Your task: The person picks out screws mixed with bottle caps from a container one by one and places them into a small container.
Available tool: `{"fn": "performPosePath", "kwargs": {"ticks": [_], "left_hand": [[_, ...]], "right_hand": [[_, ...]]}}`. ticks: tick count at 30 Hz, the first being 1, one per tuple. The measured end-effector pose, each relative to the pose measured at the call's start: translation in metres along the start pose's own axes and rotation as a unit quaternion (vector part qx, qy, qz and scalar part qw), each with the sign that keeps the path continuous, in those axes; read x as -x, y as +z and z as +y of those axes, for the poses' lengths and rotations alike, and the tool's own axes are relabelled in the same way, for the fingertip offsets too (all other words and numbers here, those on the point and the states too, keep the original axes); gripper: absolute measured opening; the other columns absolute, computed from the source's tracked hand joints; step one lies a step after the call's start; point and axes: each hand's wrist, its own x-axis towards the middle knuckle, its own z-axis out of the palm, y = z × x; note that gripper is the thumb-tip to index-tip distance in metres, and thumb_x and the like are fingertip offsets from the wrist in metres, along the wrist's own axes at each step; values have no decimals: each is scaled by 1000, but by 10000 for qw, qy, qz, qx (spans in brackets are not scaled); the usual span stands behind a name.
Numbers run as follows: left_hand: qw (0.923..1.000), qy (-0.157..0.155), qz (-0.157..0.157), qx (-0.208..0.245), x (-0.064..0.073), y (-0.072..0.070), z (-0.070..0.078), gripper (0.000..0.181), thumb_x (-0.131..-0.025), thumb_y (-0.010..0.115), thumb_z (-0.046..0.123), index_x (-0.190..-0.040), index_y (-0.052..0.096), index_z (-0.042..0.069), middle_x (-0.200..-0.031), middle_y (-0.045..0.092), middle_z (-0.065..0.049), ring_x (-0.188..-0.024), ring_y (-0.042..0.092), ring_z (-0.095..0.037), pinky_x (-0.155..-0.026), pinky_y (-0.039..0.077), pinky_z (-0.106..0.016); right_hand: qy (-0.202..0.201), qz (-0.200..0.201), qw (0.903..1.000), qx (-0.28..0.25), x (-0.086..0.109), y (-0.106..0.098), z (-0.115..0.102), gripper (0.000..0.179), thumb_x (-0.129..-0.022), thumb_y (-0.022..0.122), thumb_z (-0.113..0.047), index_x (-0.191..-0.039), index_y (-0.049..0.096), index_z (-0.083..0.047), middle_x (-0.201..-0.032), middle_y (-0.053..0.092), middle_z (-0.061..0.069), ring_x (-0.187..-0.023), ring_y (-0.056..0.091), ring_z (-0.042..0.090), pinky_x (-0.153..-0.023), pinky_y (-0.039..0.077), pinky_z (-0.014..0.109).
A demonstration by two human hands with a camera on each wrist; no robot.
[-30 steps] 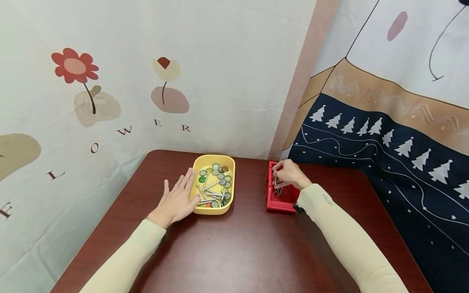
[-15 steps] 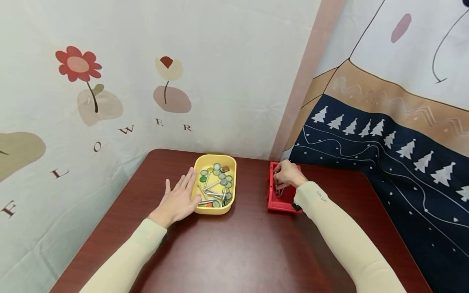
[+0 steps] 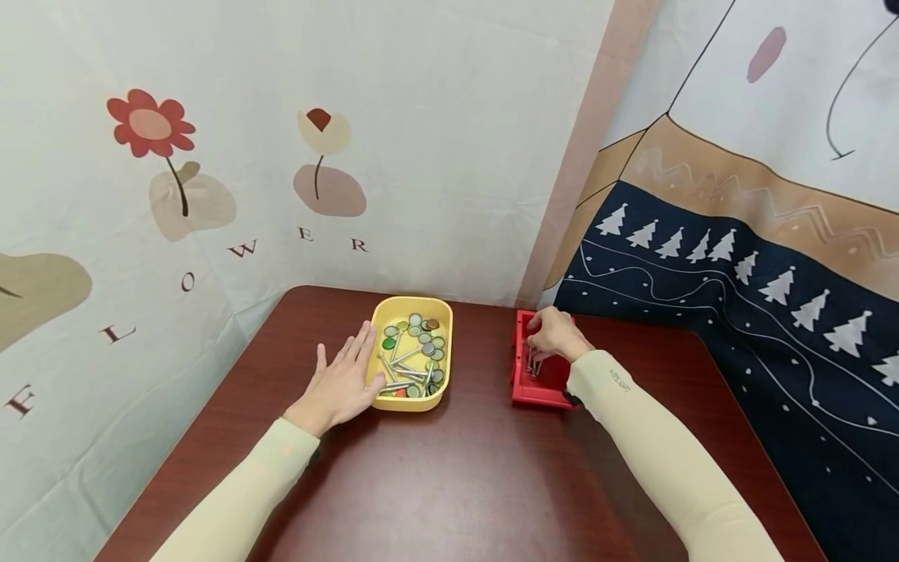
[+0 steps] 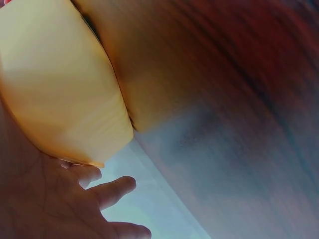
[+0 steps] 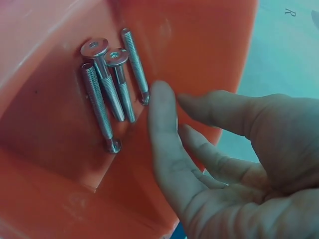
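My left hand (image 3: 337,390) rests with straight, spread fingers against the left side of a yellow tray (image 3: 407,405). In the left wrist view its palm lies along the tray's outer wall (image 4: 65,84). That tray holds metal bolts (image 3: 407,372) mixed with several bottle caps (image 3: 428,349). My right hand (image 3: 558,334) reaches into a red bin (image 3: 541,396) on the right. Several silver bolts (image 5: 96,102) lie in the bin's corner in the right wrist view. The right fingertips are just beside them, bent loosely, with no bolt between thumb and fingers.
Both containers stand near the back edge of a dark reddish-brown table (image 3: 449,484), with a gap between them. Behind it hangs a pale printed cloth (image 3: 435,156), and a navy cloth with white trees (image 3: 702,281) hangs at the right.
A bolt that was in my right fingers has been let go and lies with the others in the red bin. The left hand stays in place at the yellow tray.
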Motion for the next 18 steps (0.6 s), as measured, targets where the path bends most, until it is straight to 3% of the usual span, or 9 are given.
{"fn": "performPosePath", "kwargs": {"ticks": [5, 9, 15, 18], "left_hand": [[10000, -11, -3, 14, 0, 0, 0, 88, -117, 53, 43, -188, 14, 7, -198, 13, -15, -177, 35, -51, -135, 8, -93], [10000, -38, 1, 22, -1, 0, 1, 89, -117, 52, 43, -188, 13, 7, -198, 11, -13, -177, 34, -51, -135, 8, -93], [10000, -32, 10, 35, -2, 0, 1, 89, -117, 52, 42, -188, 13, 7, -198, 12, -14, -177, 34, -50, -135, 8, -93], [10000, -36, 12, 31, -2, 2, 1, 89, -116, 53, 43, -188, 14, 8, -198, 14, -14, -177, 35, -50, -135, 9, -93]], "right_hand": [[-191, 182, 9994, 230, 3, 0, 1, 40, -109, 74, -1, -147, 68, 11, -127, 80, 33, -94, 91, 34, -85, 73, 38], [-381, 306, 9980, 410, 7, 2, 2, 41, -111, 72, -5, -150, 67, 8, -118, 83, 27, -95, 87, 34, -92, 74, 40], [-829, 804, 9907, 720, 14, 9, 2, 42, -110, 72, -7, -150, 67, 5, -111, 81, 22, -86, 74, 25, -80, 67, 35], [-1135, 1083, 9838, 866, 18, 15, 2, 41, -110, 71, -7, -149, 67, 5, -114, 80, 23, -89, 74, 27, -77, 68, 36]]}}
